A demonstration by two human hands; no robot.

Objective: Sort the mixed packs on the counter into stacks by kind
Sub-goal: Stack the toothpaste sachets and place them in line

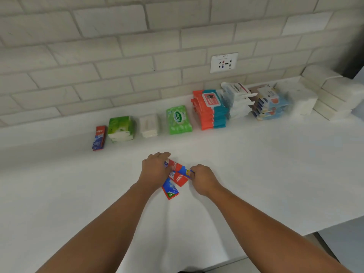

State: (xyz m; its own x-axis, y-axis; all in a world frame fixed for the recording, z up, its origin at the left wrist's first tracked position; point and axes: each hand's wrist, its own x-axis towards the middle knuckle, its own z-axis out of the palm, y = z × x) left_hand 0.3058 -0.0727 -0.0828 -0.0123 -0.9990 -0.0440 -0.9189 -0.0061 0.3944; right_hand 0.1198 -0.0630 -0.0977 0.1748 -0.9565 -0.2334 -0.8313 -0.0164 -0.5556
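From my remote seat I see both hands meeting over the middle of the white tabletop (256,164). Between them lie the loose toothpaste sachets (178,179), red and blue, fanned and overlapping. The left hand (155,170) covers their left ends, its fingers curled down onto them and gripping. The right hand (202,178) pinches the yellow-tipped end of the top sachet (182,169), which lies across the others. One blue-faced sachet (170,191) sticks out below the fan toward me, flat on the tabletop.

Along the back edge, near the tiled wall (118,56), the sorted kinds stand in a row, each apart from the next. From the left there is a small toothpaste sachet stack (99,137), then the green-and-white tissue packs (121,129), a low pile of plain white packs (149,126) and a green wipes pack (178,119). Further right come a tall orange-and-teal wipes stack (209,109), a leaning white wipes stack (238,100) touching it, and a blue-labelled stack (269,104). Beside that stand clear-wrapped white packs (301,103); their print is too blurred to read. A wall socket (224,63) sits above the orange stack.
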